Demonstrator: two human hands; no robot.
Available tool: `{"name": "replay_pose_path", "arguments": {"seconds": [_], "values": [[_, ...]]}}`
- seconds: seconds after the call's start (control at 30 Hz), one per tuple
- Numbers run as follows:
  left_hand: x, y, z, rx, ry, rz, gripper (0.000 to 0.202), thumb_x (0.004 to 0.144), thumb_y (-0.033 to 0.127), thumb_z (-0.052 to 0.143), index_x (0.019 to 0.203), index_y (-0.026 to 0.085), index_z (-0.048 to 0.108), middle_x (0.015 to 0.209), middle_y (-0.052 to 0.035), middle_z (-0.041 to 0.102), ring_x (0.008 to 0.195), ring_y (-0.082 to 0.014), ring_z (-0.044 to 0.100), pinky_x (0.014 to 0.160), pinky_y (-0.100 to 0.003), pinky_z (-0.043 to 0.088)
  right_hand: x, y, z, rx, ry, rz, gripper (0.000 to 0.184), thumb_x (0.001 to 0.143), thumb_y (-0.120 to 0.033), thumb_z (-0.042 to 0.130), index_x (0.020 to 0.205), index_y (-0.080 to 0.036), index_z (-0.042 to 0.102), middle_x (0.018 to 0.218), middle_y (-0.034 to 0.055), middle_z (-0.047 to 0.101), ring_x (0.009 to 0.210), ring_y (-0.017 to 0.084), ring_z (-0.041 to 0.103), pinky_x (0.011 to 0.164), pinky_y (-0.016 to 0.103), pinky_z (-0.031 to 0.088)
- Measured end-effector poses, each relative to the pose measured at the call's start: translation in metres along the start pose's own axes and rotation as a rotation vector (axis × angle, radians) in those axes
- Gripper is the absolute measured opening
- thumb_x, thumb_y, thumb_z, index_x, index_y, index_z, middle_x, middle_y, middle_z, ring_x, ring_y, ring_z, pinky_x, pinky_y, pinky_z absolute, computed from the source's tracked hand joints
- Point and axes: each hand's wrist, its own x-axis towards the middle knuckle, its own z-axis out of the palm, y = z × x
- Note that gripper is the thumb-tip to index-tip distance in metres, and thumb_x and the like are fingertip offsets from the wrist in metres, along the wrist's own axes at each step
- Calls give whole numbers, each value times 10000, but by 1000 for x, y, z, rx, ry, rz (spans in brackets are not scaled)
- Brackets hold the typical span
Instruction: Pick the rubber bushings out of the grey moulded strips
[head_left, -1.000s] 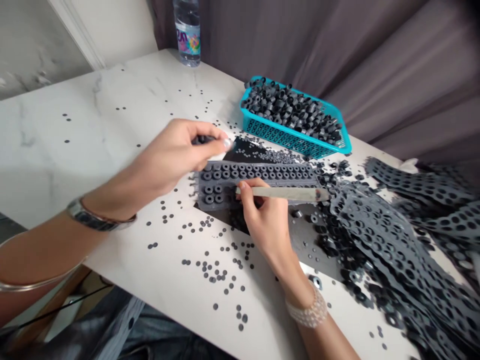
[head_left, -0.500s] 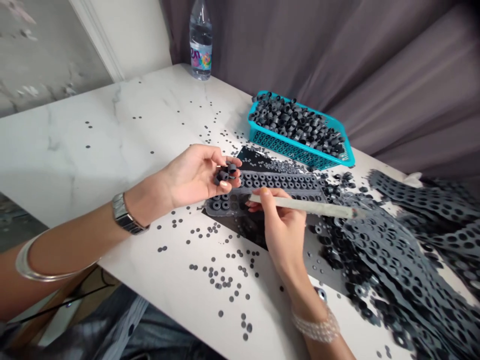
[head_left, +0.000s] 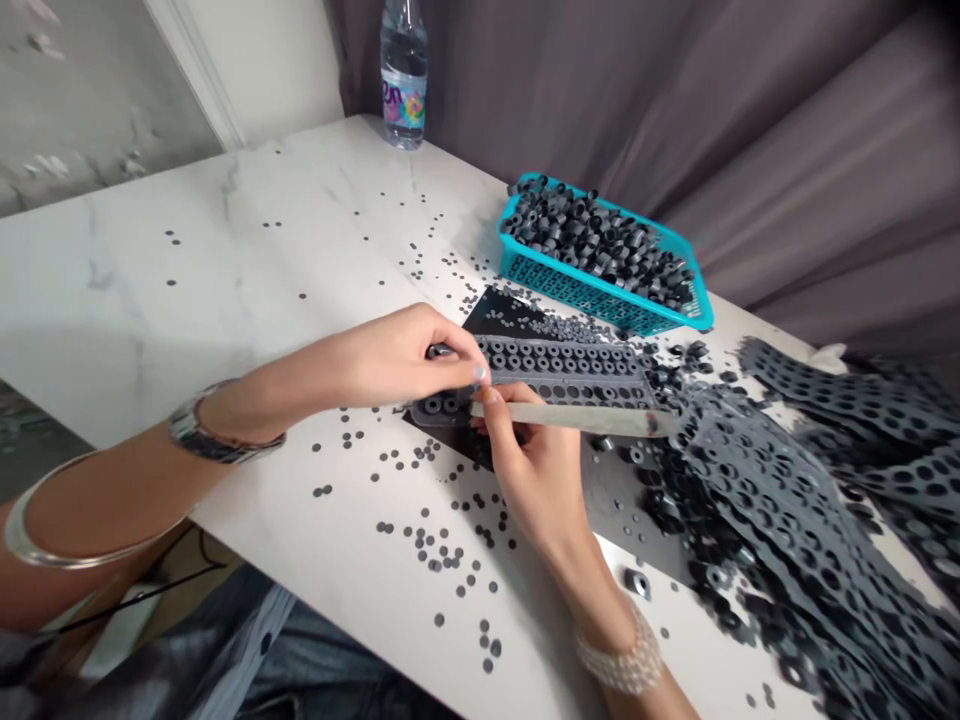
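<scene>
My left hand [head_left: 412,352] is curled palm-inward over the left end of a grey moulded rubber sheet [head_left: 645,372]. Dark rubber rings [head_left: 439,351] show in its curled fingers, while its thumb and fingertip pinch close to my right thumb. In my right hand [head_left: 534,460] lies a long flat pale stick [head_left: 600,417], gripped near one end and pointing right. Rows of round rings and dark holes run along the sheet. Whatever sits between the fingertips of both hands is hidden.
A turquoise basket [head_left: 585,283] heaped with black rings stands behind the sheet. Punched rubber sheets [head_left: 787,500] and loose rings pile up at right. Small black discs [head_left: 442,555] dot the white table [head_left: 247,330]. A water bottle [head_left: 403,90] stands at the back.
My left hand has turned from palm-up to palm-inward and pinches at my right fingertips. My right hand and the stick have shifted left to meet it.
</scene>
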Motion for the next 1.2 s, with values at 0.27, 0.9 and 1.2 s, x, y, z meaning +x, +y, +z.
{"name": "replay_pose_path", "arguments": {"seconds": [0.27, 0.9, 1.2], "values": [[-7, -20, 14, 608, 42, 265, 141, 809, 301, 582, 870, 246, 697, 880, -24, 651, 769, -179, 570, 673, -313, 356, 1, -2, 0, -23, -9, -49, 244, 948, -313, 466, 799, -194, 618, 718, 14, 643, 650, 134, 580, 604, 275, 431], [12, -2, -4, -812, 21, -157, 56, 749, 166, 626, 791, 168, 663, 880, -94, 611, 691, -130, 539, 474, -247, 367, 0, -2, -2, 134, 95, 104, 276, 931, -396, 506, 798, -197, 645, 682, 1, 646, 595, 129, 586, 556, 263, 439], [13, -4, 2, -959, -78, -232, 104, 759, 168, 678, 856, 159, 715, 856, -65, 654, 619, -74, 507, 478, -205, 390, 2, -2, -3, 122, 112, 102, 288, 929, -398, 516, 773, -195, 649, 701, 9, 669, 608, 136, 607, 565, 263, 453]]}}
